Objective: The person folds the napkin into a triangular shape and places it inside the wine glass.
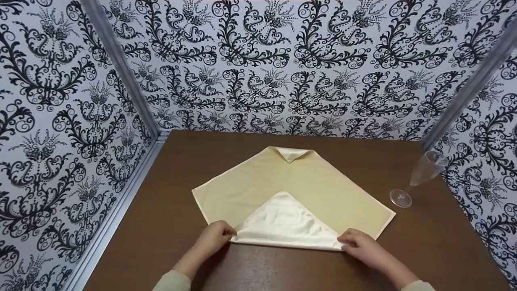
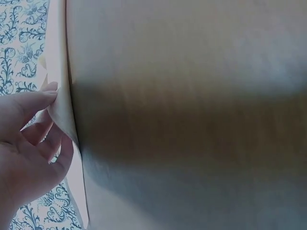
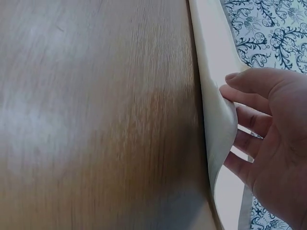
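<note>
A cream cloth napkin [image 1: 323, 188] lies on the brown table, its near corner folded up into a shiny, paler triangle [image 1: 282, 220]. At the far end a small corner [image 1: 291, 154] is turned inward too. My left hand [image 1: 218, 236] pinches the left end of the near folded edge; in the left wrist view, thumb and finger of that hand [image 2: 33, 139] meet on the cloth edge [image 2: 62, 105]. The right end of the same fold is pinched by my right hand [image 1: 359, 245]. In the right wrist view the cloth [image 3: 218, 115] curves beside the right hand's [image 3: 273, 124] fingers.
A clear stemmed glass [image 1: 428, 167] stands on the table [image 1: 169, 173] right of the napkin. Patterned black-and-white walls [image 1: 258, 72] with grey metal posts [image 1: 121, 64] enclose the table at the back and both sides.
</note>
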The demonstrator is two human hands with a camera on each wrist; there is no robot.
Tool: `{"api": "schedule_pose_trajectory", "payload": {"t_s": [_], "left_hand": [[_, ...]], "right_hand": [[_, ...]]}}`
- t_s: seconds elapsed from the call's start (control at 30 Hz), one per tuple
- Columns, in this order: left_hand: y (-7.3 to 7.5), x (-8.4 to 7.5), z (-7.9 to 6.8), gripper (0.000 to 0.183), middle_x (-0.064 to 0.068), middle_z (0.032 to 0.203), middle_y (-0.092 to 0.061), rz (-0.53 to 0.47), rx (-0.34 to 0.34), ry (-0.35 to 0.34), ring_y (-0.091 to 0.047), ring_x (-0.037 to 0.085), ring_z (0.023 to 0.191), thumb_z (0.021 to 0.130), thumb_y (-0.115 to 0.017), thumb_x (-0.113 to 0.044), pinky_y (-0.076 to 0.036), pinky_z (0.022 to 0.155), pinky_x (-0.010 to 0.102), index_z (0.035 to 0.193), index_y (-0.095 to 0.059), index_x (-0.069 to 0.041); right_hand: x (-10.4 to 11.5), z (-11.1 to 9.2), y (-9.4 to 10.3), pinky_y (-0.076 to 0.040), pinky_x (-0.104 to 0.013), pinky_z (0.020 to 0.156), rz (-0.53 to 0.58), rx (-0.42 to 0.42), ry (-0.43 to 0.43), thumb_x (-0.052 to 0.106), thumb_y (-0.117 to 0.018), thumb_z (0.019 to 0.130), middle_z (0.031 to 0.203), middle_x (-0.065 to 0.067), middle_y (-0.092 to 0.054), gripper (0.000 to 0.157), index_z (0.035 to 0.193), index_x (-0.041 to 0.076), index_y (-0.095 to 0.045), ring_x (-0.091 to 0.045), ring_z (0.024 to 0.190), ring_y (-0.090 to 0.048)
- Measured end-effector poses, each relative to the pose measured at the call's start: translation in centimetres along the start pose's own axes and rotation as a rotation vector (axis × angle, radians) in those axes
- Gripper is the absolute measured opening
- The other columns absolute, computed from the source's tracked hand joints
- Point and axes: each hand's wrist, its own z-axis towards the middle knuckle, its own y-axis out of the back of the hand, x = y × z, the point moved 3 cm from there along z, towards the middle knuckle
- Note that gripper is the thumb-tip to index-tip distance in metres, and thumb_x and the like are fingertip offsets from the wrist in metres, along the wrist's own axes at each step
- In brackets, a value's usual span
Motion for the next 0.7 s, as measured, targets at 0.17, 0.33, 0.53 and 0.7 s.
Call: {"api": "schedule_pose_trajectory", "payload": {"t_s": [0.17,0.33,0.53,0.7], "left_hand": [[0.3,-0.2,0.5,0.018,-0.002,0.078,-0.062,0.027,-0.037,-0.013,-0.057,0.014,0.074,0.078,-0.066,0.008,-0.05,0.07,0.035,0.088,-0.076,-0.003],[0.4,-0.3,0.9,0.02,-0.002,0.077,-0.059,0.029,-0.071,-0.029,-0.052,0.011,0.071,0.076,-0.065,0.009,-0.048,0.067,0.034,0.089,-0.075,-0.002],[0.2,0.0,1.5,0.014,-0.007,0.073,-0.045,0.042,-0.072,-0.038,-0.04,0.009,0.068,0.077,-0.063,0.008,-0.039,0.062,0.03,0.077,-0.066,-0.005],[0.1,0.2,2.3,0.036,-0.007,0.069,-0.033,0.053,-0.066,-0.069,-0.035,0.01,0.065,0.076,-0.06,0.009,-0.031,0.059,0.027,0.064,-0.034,-0.013]], "right_hand": [[0.2,0.5,0.3,-0.048,-0.035,0.081,-0.045,-0.006,-0.03,0.015,-0.067,0.092,0.101,-0.001,-0.062,0.026,0.11,-0.003,-0.069,-0.018,0.096,-0.056],[0.3,0.9,0.5,-0.047,-0.036,0.081,-0.081,-0.031,-0.041,0.016,-0.067,0.092,0.104,-0.003,-0.062,0.03,0.113,-0.005,-0.068,-0.023,0.098,-0.054],[0.1,1.5,0.5,-0.046,-0.043,0.087,-0.116,-0.079,-0.066,0.015,-0.069,0.089,0.107,-0.005,-0.061,0.033,0.115,-0.006,-0.067,-0.029,0.102,-0.054],[-0.4,1.9,0.4,-0.044,-0.047,0.09,-0.116,-0.11,-0.085,0.016,-0.069,0.088,0.109,-0.006,-0.061,0.035,0.115,-0.007,-0.067,-0.031,0.105,-0.054]]}}
